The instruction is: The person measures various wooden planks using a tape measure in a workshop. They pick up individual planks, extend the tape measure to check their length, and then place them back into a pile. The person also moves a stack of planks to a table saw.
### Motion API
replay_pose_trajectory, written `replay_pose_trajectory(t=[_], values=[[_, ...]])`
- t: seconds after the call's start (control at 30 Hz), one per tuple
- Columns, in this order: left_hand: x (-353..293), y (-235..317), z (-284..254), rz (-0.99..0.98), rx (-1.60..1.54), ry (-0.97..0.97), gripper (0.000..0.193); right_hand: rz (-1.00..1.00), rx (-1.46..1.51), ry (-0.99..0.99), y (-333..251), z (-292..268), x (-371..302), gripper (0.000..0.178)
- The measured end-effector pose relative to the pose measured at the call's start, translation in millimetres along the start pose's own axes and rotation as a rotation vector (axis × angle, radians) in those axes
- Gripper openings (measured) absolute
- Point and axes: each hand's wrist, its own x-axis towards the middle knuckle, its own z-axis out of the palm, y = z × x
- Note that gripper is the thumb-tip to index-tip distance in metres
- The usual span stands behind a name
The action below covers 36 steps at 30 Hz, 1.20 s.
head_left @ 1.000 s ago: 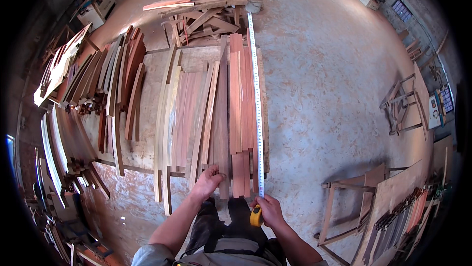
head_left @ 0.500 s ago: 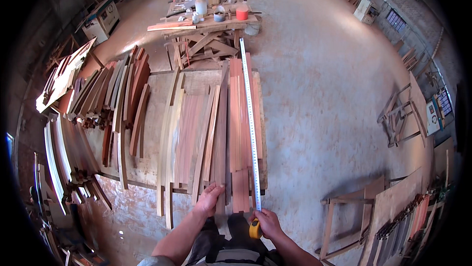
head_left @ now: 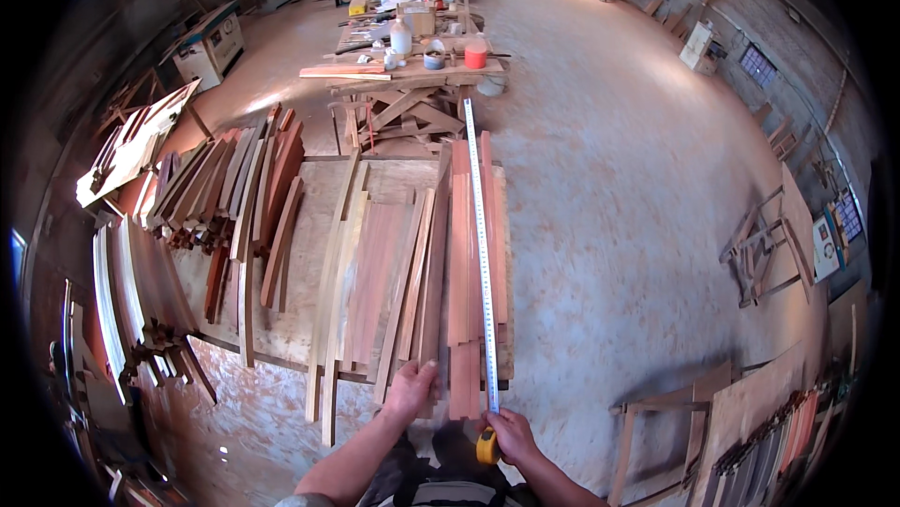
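A yellow tape measure (head_left: 487, 446) is in my right hand (head_left: 512, 436), whose fingers are closed about the case. Its long white blade (head_left: 482, 263) runs straight away from me over the reddish boards (head_left: 462, 301), past their far ends toward the cluttered bench. My left hand (head_left: 411, 389) is closed at the near end of a dark wooden strip (head_left: 435, 305), just left of those boards; its fingertips are partly hidden. More pale and pinkish strips (head_left: 375, 254) lie side by side to the left of that strip.
The strips rest on a low worktable (head_left: 319, 188), some jutting past its near edge. Stacked curved pieces (head_left: 220, 179) fill its left side. Beyond stands a bench (head_left: 412, 71) with bottles and a red container (head_left: 475, 54). Wooden frames (head_left: 656, 406) stand at the right.
The view has tilted, so the table and bench sit lower in the picture. My left hand has shifted slightly along the strip's end; the right still holds the extended tape measure.
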Motion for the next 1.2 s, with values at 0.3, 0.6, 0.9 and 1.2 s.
replay_pose_trajectory(t=[0.3, 0.6, 0.9, 1.2], values=[[-39, 33, -31, 0.095, -0.198, -0.108, 0.025, 0.022, 0.169, 0.020, -18, 15, -9, 0.019], [-22, 50, -143, 0.175, 0.154, 0.217, 0.027, 0.050, 0.205, -0.015, -20, 23, -8, 0.017], [36, 27, -269, 0.208, 0.873, 0.645, 0.036, 0.082, 0.209, 0.024, -30, 38, -14, 0.018], [38, 36, -266, 0.179, 0.287, 0.387, 0.028, 0.096, 0.176, 0.106, -24, 42, -17, 0.017]])
